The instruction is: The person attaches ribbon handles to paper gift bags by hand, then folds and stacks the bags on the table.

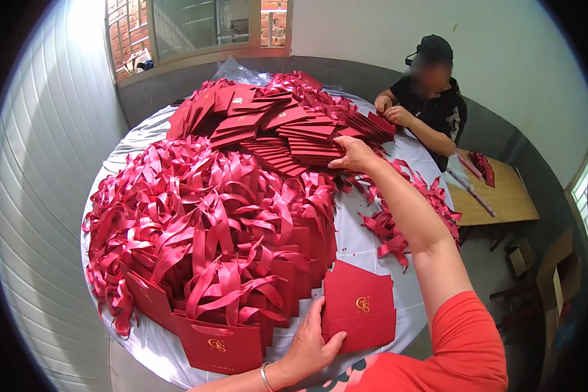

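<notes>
Close to my body, my left hand [313, 343] has its thumb over the lower corner of some flat red paper gift bags [361, 294] with a gold logo, and its fingers along their left edge. My right hand [356, 155] reaches to the far side, thumb and fingers around the right end of a stack of flat red bags [307, 140]. How many bags it grips is hidden. Left of my left hand, opened bags [219, 346] with pink-red ribbon handles [228, 287] stand packed in rows.
A white-covered round table [353, 235] carries everything. Loose ribbons [398, 238] lie at its right. Across the table, a person [431, 98] in a black cap works with both hands on something small. A wooden table [503, 196] and cardboard boxes [555, 281] are at right.
</notes>
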A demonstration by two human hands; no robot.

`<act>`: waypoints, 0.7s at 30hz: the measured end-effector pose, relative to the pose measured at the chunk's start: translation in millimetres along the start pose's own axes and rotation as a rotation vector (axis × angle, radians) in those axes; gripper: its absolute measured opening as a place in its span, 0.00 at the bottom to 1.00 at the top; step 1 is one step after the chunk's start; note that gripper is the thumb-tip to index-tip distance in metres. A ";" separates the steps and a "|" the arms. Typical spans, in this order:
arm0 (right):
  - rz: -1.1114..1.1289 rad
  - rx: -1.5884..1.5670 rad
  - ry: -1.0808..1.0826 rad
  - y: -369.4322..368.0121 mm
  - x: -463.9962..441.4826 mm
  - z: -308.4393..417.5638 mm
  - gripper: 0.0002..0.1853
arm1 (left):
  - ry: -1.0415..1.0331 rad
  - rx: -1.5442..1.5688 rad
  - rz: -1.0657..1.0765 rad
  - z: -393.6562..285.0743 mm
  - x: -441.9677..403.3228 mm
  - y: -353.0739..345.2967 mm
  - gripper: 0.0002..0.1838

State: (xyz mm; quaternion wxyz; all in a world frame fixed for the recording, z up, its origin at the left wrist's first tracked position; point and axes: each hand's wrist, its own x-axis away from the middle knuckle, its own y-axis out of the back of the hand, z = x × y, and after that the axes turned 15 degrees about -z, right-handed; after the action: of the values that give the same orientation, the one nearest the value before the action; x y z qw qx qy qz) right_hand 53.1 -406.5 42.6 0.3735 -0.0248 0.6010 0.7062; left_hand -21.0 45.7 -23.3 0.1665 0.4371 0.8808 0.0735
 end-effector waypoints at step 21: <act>-0.449 0.694 0.672 4.0 -7.7 -2.1 0.25 | -0.013 0.031 0.001 6.7 -0.5 -0.7 0.44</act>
State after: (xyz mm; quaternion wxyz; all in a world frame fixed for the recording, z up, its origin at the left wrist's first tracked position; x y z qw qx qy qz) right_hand 55.5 -412.2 49.0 0.2887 -0.2528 0.8657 0.3215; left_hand -18.9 44.8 -29.6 0.1653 0.4406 0.8805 0.0571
